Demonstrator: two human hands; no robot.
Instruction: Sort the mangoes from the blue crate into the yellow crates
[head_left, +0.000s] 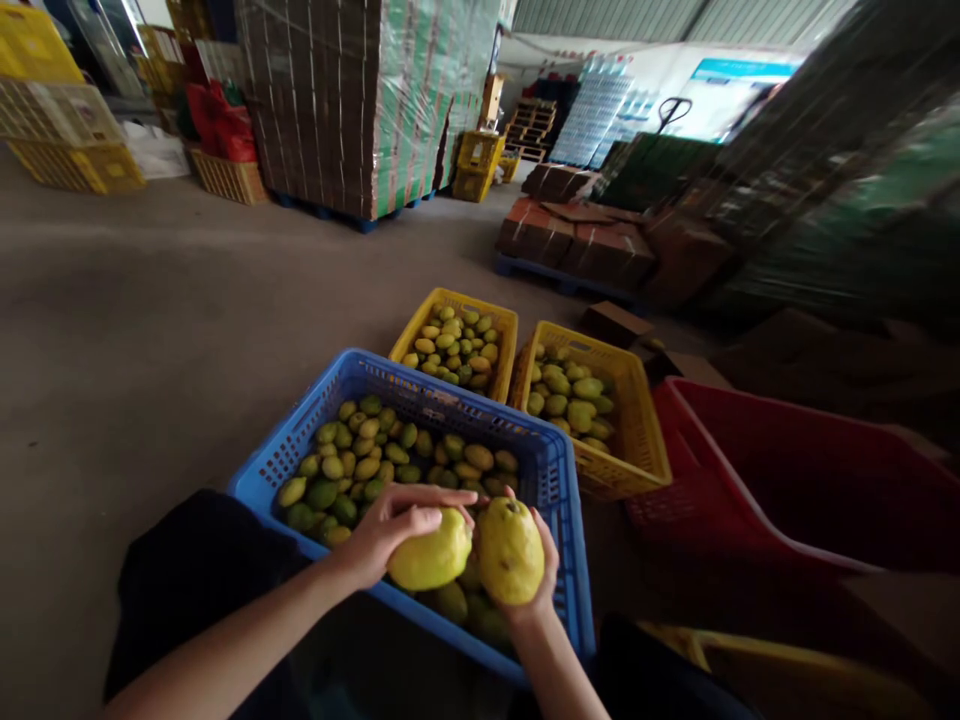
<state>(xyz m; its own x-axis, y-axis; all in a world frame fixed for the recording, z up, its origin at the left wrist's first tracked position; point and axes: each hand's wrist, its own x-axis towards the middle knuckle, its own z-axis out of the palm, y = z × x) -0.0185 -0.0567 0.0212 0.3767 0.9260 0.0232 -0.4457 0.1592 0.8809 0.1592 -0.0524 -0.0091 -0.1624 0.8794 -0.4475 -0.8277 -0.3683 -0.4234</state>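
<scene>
My left hand (386, 530) is closed around a large yellow fruit (429, 552), smooth, oval and tapering like a lemon. In my right hand (546, 580) rests another yellow fruit (511, 550), lumpy, with a dark spot at its upper end. The two fruits are held side by side above the near part of a blue plastic crate (251, 482). Many green and yellowish oval fruits (367, 450) lie in that crate. My forearms and the held fruits hide part of its contents.
Beyond the blue crate stand two yellow crates (512, 385) of similar fruit. A red bin (697, 480) is at the right, with cardboard behind it. Farther off are wrapped pallet stacks (322, 100), flat cartons on a blue pallet (536, 270) and stacked yellow crates (67, 160).
</scene>
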